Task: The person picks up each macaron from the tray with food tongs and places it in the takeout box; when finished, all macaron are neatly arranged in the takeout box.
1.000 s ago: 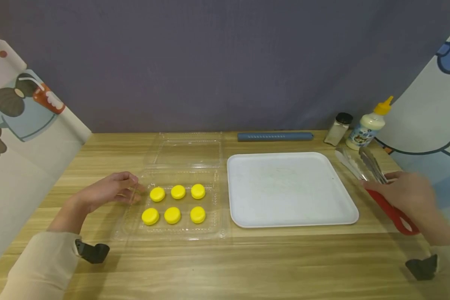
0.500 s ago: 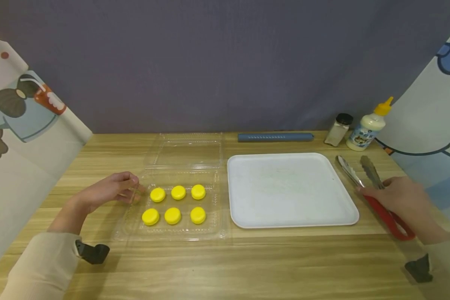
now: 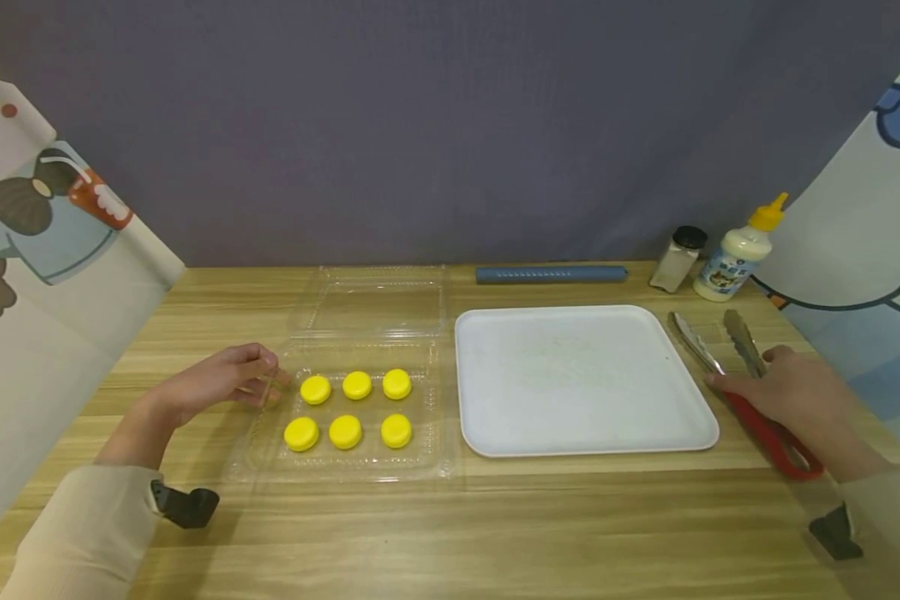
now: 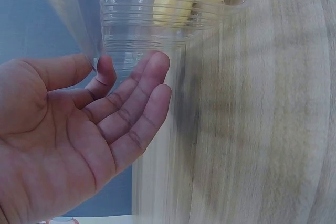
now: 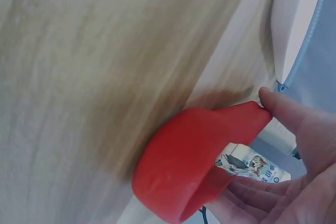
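Observation:
In the head view a clear plastic clamshell box [image 3: 345, 478] lies with its lid [image 3: 371, 304] folded back. Two rows of yellow macarons [image 3: 345, 432] sit in its base. My left hand [image 3: 228, 379] pinches the left rim of the box between thumb and index finger; the other fingers are loosely bent in the left wrist view. At the right, my right hand [image 3: 802, 404] holds metal tongs by the red handle [image 3: 765, 433], thumb on one side and fingers on the other. The tongs' arms are spread apart, tips pointing away from me. The palm hides part of the handle.
A white tray [image 3: 585, 379] lies between the box and the tongs. Behind it is a blue-grey bar [image 3: 551, 274]. A black-capped jar [image 3: 675, 260] and a yellow-tipped squeeze bottle [image 3: 731, 254] stand at the back right. A dark cloth wall [image 3: 450, 133] bounds the far edge.
My right hand has shifted slightly left and nearer to me with the tongs, whose tips are now wider apart. The left hand and the box have stayed put.

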`<state>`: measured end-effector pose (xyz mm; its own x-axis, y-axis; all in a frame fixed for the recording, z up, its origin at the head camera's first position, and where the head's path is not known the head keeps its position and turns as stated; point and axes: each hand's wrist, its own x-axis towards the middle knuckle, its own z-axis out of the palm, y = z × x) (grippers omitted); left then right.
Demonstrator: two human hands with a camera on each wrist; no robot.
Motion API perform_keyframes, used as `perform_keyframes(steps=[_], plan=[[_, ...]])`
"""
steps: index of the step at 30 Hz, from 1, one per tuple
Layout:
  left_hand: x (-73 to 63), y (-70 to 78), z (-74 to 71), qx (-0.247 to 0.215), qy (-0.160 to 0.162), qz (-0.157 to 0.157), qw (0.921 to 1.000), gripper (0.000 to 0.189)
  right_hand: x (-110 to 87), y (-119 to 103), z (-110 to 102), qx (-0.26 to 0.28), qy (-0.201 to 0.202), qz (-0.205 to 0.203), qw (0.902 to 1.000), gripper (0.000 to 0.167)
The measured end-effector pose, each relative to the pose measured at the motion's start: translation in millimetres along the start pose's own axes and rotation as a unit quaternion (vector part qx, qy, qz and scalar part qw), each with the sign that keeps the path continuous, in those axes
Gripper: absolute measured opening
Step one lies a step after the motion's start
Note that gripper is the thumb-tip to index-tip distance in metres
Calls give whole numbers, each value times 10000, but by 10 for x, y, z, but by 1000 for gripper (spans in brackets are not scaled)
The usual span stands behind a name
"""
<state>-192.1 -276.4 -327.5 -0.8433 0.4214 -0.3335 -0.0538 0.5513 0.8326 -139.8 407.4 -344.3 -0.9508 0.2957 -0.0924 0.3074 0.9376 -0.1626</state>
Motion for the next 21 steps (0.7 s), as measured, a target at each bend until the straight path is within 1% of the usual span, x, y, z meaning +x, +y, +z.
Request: perform_keyframes(steps=[5, 12, 14, 19, 21], plan=[[-3, -5, -1, 29, -14, 29, 10000, 24, -4, -2, 4, -95, -6, 21, 10000, 109], [-12, 3, 0, 36, -27, 18, 10000, 26, -31, 9, -5, -125, -36, -228, 9997, 111], [-13, 3, 0, 29, -33, 9, 10000, 27, -18, 21, -9, -152, -147, -278, 9994, 113], [-14, 1, -1, 1, -45, 26, 10000, 25, 25, 0, -54, -270, -714, -303, 9966, 123], [-14, 3, -1, -20, -49, 40, 10000, 24, 43, -19, -93, -191, -822, -396, 9956, 124]])
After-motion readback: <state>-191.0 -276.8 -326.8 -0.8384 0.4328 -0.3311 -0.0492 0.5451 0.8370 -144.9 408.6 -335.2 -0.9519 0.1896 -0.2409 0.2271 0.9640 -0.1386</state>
